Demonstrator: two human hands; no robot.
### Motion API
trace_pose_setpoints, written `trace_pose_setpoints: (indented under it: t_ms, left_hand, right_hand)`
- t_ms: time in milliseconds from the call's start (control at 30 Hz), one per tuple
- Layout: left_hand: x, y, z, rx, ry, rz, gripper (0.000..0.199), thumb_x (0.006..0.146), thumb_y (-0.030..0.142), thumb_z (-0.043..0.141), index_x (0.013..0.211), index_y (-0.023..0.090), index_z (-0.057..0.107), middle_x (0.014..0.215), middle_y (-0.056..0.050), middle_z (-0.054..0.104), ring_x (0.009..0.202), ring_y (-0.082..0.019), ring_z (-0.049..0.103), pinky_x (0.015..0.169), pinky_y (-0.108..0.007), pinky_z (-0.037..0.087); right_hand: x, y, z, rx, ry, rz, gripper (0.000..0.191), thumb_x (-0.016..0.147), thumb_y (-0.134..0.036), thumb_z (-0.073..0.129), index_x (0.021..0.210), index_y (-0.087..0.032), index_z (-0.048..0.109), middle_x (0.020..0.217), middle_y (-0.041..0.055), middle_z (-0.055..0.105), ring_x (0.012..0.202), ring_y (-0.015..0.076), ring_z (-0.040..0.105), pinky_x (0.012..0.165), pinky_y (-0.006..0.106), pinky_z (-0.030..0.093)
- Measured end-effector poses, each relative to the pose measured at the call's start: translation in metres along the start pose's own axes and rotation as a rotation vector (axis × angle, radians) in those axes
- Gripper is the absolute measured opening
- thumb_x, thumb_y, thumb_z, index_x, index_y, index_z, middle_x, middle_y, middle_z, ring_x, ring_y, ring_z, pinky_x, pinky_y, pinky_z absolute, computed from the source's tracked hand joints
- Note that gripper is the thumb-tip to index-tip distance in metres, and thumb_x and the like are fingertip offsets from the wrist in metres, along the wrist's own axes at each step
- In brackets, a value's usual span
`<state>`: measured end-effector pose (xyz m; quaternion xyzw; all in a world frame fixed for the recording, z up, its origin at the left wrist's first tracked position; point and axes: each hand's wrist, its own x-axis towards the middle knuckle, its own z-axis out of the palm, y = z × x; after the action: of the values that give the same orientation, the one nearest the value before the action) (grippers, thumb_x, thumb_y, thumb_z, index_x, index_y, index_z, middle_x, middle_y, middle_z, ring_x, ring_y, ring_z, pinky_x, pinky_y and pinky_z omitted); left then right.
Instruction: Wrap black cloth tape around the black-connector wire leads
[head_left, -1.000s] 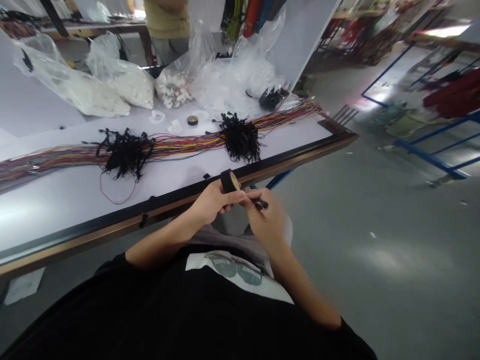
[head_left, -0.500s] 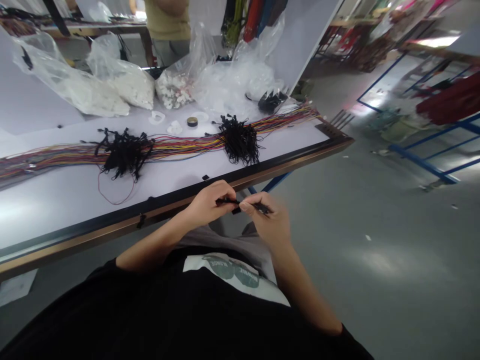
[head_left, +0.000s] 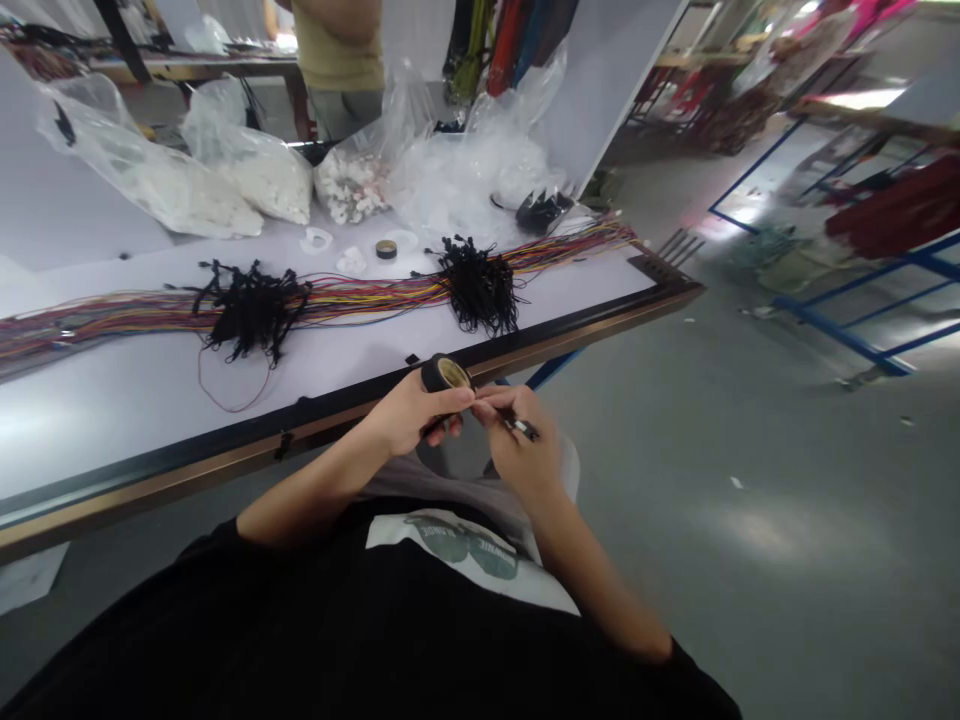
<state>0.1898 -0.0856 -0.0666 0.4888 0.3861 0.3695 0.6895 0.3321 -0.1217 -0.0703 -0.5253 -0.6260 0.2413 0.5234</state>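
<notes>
My left hand (head_left: 409, 412) is closed on a roll of black tape (head_left: 433, 377), whose yellowish core faces up and to the right. Fingertip to fingertip with it, my right hand (head_left: 525, 440) is closed on a small black piece with a white part (head_left: 525, 429), perhaps a connector; its kind is unclear. Both hands are in front of the table's edge, above my lap. On the table behind them lies a long bundle of coloured wires (head_left: 375, 292), with a cluster of black connectors and leads (head_left: 251, 312) at left and another black cluster (head_left: 480, 287) at right.
The table's dark raised edge (head_left: 360, 390) runs just behind my hands. Clear bags of white parts (head_left: 352, 185) line the back, and a second tape roll (head_left: 386, 249) lies in front of them. A person (head_left: 341, 60) stands beyond. Blue-framed racks (head_left: 840, 330) are at right.
The tape roll has come up into view in my left hand, which has turned. My right hand has shifted slightly left and down, and a white part now shows in it.
</notes>
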Motion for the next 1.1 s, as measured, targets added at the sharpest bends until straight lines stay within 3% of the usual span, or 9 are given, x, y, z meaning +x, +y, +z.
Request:
trace_pose_setpoints:
  t_ms: [67, 167, 300, 433, 567, 733, 900, 1000, 1100]
  left_hand:
    - [-0.002, 0.001, -0.002, -0.020, -0.060, 0.035, 0.041, 0.064, 0.050, 0.066, 0.079, 0.015, 0.051, 0.058, 0.003, 0.049, 0.043, -0.007, 0.040, 0.037, -0.020, 0.026]
    - [-0.009, 0.003, -0.010, 0.186, -0.103, 0.270, 0.051, 0.056, 0.047, 0.075, 0.091, 0.017, 0.054, 0.079, -0.001, 0.056, 0.063, -0.011, 0.051, 0.056, -0.025, 0.043]
    - [-0.010, 0.006, -0.021, 0.623, -0.288, 0.423, 0.059, 0.048, 0.044, 0.082, 0.096, 0.019, 0.057, 0.104, -0.007, 0.053, 0.093, -0.020, 0.051, 0.080, -0.033, 0.046]
    - [0.002, -0.001, -0.018, 0.709, 0.065, 0.494, 0.008, 0.075, 0.024, 0.059, 0.077, 0.018, 0.053, 0.080, -0.001, 0.055, 0.074, -0.014, 0.051, 0.067, -0.026, 0.044]
    - [0.008, -0.010, -0.006, 0.652, 0.204, 0.617, 0.011, 0.072, 0.010, 0.053, 0.066, 0.019, 0.052, 0.068, 0.001, 0.055, 0.070, -0.012, 0.053, 0.067, -0.026, 0.043]
    - [0.003, -0.004, -0.002, 0.295, 0.217, 0.371, 0.022, 0.069, 0.020, 0.065, 0.087, 0.018, 0.053, 0.077, 0.000, 0.059, 0.068, -0.012, 0.057, 0.062, -0.026, 0.046]
    - [0.003, 0.003, -0.005, -0.022, -0.118, 0.045, 0.038, 0.071, 0.043, 0.063, 0.093, 0.014, 0.053, 0.058, 0.002, 0.053, 0.045, -0.010, 0.048, 0.041, -0.022, 0.033]
    - [-0.002, 0.002, -0.008, -0.011, -0.109, 0.128, 0.038, 0.064, 0.038, 0.068, 0.090, 0.015, 0.052, 0.061, 0.003, 0.053, 0.050, -0.010, 0.049, 0.046, -0.023, 0.036]
    - [-0.010, 0.006, -0.015, 0.230, -0.168, 0.340, 0.054, 0.053, 0.034, 0.079, 0.097, 0.019, 0.051, 0.088, -0.003, 0.057, 0.078, -0.015, 0.056, 0.068, -0.027, 0.046]
  right_hand:
    - [0.002, 0.005, 0.002, 0.070, 0.044, 0.097, 0.016, 0.078, -0.032, 0.061, 0.065, -0.023, 0.057, 0.073, 0.0004, 0.069, 0.069, 0.0158, 0.062, 0.065, 0.030, 0.047]
    - [0.007, 0.015, 0.000, 0.183, 0.072, 0.253, 0.019, 0.075, -0.034, 0.063, 0.063, -0.022, 0.056, 0.059, -0.0015, 0.062, 0.059, 0.0149, 0.058, 0.061, 0.030, 0.046]
    - [0.012, 0.015, -0.007, 0.139, 0.014, 0.221, 0.015, 0.072, -0.029, 0.064, 0.061, -0.021, 0.058, 0.060, -0.0021, 0.061, 0.060, 0.0139, 0.057, 0.063, 0.030, 0.045]
    - [0.012, 0.005, -0.008, 0.147, 0.032, 0.078, 0.014, 0.074, -0.029, 0.063, 0.063, -0.022, 0.058, 0.068, -0.0016, 0.063, 0.066, 0.0139, 0.057, 0.065, 0.030, 0.046]
    - [0.012, 0.004, -0.002, 0.109, -0.052, 0.074, 0.007, 0.074, -0.030, 0.064, 0.073, -0.024, 0.061, 0.071, -0.0018, 0.062, 0.072, 0.0159, 0.059, 0.066, 0.030, 0.048]
    - [0.013, 0.003, -0.002, 0.036, -0.008, -0.121, 0.007, 0.079, -0.027, 0.060, 0.073, -0.025, 0.061, 0.076, -0.0003, 0.065, 0.076, 0.0165, 0.061, 0.072, 0.032, 0.050]
    - [0.007, 0.001, 0.003, 0.118, -0.020, -0.124, 0.005, 0.078, -0.027, 0.061, 0.074, -0.025, 0.062, 0.079, 0.0009, 0.067, 0.076, 0.0163, 0.062, 0.070, 0.032, 0.051]
    - [0.008, 0.006, 0.007, 0.303, 0.114, 0.041, 0.011, 0.077, -0.030, 0.062, 0.069, -0.023, 0.059, 0.072, -0.0010, 0.063, 0.066, 0.0147, 0.061, 0.063, 0.031, 0.051]
    - [0.014, 0.010, 0.002, 0.452, 0.074, 0.184, 0.017, 0.075, -0.033, 0.064, 0.065, -0.022, 0.056, 0.062, -0.0043, 0.057, 0.051, 0.0117, 0.056, 0.053, 0.029, 0.048]
